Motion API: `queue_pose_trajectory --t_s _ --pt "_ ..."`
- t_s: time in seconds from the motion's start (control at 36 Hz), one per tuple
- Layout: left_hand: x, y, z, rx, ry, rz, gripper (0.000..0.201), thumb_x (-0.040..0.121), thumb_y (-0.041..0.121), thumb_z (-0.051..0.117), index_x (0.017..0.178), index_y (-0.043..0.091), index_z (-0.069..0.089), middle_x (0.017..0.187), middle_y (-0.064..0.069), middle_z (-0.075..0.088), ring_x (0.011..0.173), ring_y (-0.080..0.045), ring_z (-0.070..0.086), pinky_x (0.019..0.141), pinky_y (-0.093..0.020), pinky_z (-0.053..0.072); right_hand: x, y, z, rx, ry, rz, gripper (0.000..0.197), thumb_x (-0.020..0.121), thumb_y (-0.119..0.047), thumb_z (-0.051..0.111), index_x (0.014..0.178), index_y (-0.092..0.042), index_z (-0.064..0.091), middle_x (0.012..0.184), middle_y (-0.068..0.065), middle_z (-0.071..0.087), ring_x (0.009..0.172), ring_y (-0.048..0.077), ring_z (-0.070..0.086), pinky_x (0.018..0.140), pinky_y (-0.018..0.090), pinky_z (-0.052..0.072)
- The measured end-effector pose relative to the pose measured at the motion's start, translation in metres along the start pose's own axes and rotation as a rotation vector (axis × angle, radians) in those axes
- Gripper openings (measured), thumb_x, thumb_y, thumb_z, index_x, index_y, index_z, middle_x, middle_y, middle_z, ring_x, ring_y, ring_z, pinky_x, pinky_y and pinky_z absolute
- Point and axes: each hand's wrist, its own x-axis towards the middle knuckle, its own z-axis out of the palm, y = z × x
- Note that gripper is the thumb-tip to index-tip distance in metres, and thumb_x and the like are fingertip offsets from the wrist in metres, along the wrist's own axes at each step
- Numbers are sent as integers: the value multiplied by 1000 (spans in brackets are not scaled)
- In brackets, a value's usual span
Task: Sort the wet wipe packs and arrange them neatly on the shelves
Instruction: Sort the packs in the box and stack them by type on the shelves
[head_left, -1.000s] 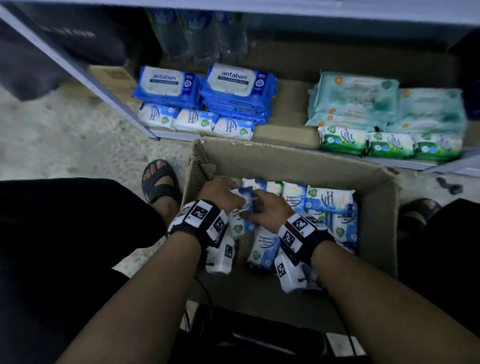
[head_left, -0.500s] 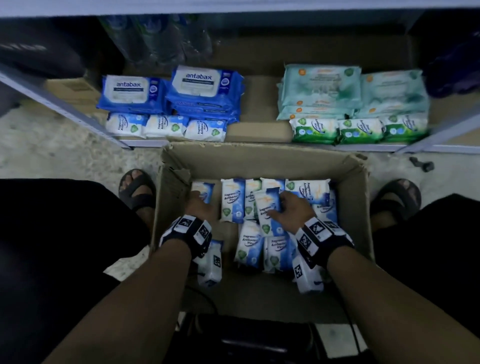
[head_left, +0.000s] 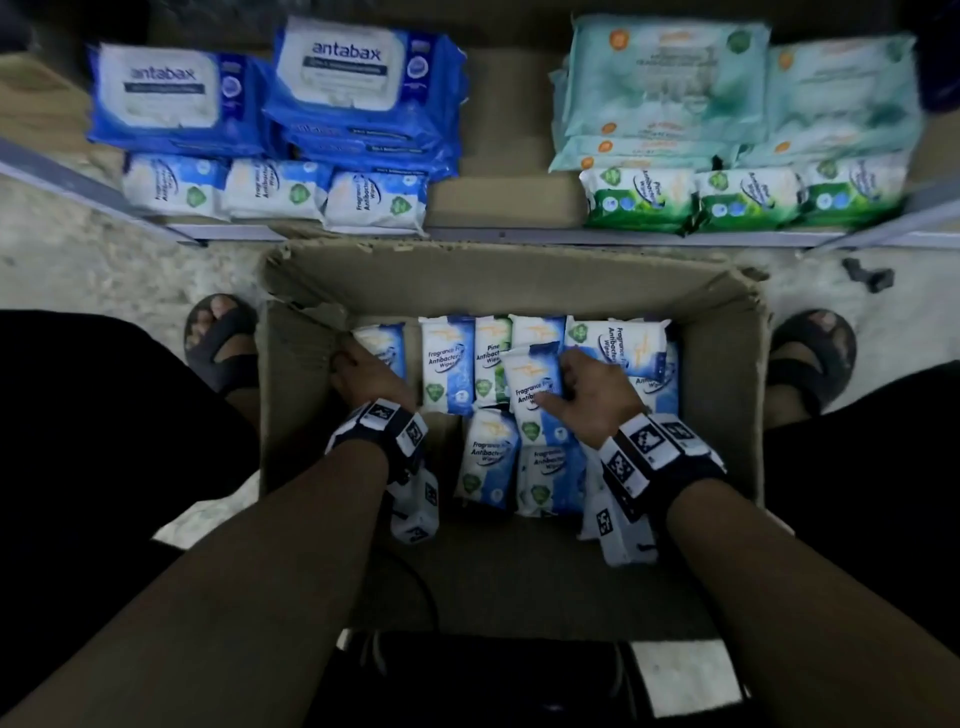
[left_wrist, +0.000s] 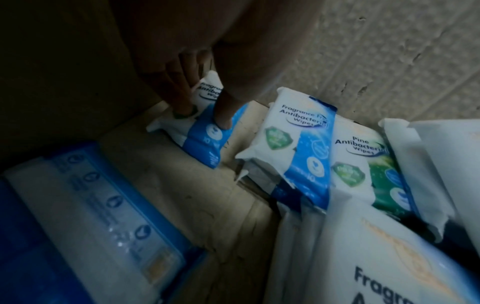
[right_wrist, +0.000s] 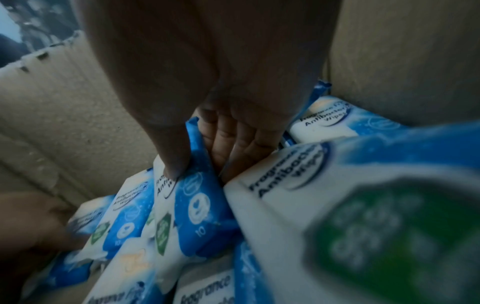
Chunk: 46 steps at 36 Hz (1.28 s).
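both my hands are down in the cardboard box (head_left: 727, 395), with the shelf (head_left: 498, 236) of sorted packs just beyond my fingertips. my left hand (head_left: 366, 371) pinches a blue fragrance-free pack (left_wrist: 205, 123) in the box's far left corner. my right hand (head_left: 597, 395) grips another blue pack (head_left: 535, 387), thumb on its face, amid the packs.

We see a plain brown cardboard box (head_left: 737, 395) holding small white-and-blue packs (head_left: 447, 364) with green shield marks, and one white-and-green pack (head_left: 491, 358) among them. On the far shelf, the left packs (head_left: 363, 83) are deep blue with white lids, the right ones (head_left: 665, 78) pale mint with orange dots. Our wristbands (head_left: 644, 447) are black with white, black-patterned squares.
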Motion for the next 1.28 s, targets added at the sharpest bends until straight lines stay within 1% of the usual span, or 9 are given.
queue_pose_trajectory --t_s 0.25,0.39,0.5,0.61,0.72,0.81,0.89,1.03,1.28 --pt "-7 -6 -6 -98 43 74 76 65 22 82 130 7 45 126 -20 49 115 -40 51 95 -43 46 -10 -2 4 56 102 -14 42 91 -39 67 117 -11 51 88 -1 60 85 22 55 73 29 40" --pt "-35 -9 -27 -153 84 98 68 79 35 75 132 8 41 124 -20 53 116 -41 50 92 -49 47 -24 -11 -5 104 198 -33 32 92 -40 66 101 -16 47 75 -6 52 79 22 51 69 29 34" --pt "-53 -5 -49 -276 -26 132 67 80 31 78 134 11 44 127 -15 57 118 -35 55 89 -41 49 -38 -17 -10 195 249 -33 40 91 -42 67 116 -14 54 100 6 67 95 29 60 77 37 47" --pt "-80 8 -70 -442 -68 228 28 78 22 82 82 16 55 88 2 62 89 -17 57 73 -30 43 -60 -26 -19 380 288 -45 50 90 -40 69 132 -21 50 104 2 68 94 25 63 77 39 50" --pt "-107 17 -85 -552 -139 314 37 75 27 84 103 12 65 101 -1 67 87 -18 62 74 -31 50 -77 -26 -16 621 260 -22 37 79 -46 77 108 -30 60 98 2 72 87 26 69 77 49 57" --pt "-127 23 -98 -706 -300 365 41 78 18 82 114 7 66 107 -5 70 90 -19 65 74 -31 53 -101 -35 -20 887 176 -27 24 86 -21 76 107 -15 65 103 18 72 82 29 71 71 47 61" --pt "-147 24 -113 -789 -442 367 40 70 16 85 106 13 69 107 -11 73 100 -31 69 91 -46 54 -116 -41 -19 1035 138 -44 29 90 -8 69 119 -5 62 100 19 72 78 29 72 66 40 61" --pt "-163 18 -127 -881 -577 364 13 85 7 68 94 16 68 92 -12 72 81 -27 66 74 -35 50 -129 -47 -19 1140 145 -64 31 90 -3 68 120 -8 64 105 18 72 79 27 73 59 34 58" --pt "-175 -6 -140 -813 -592 524 74 49 24 93 113 13 60 105 -7 74 96 -23 71 86 -42 58 -138 -70 -24 1167 176 -106 27 86 -7 74 111 -9 65 110 9 66 82 27 72 79 50 60"
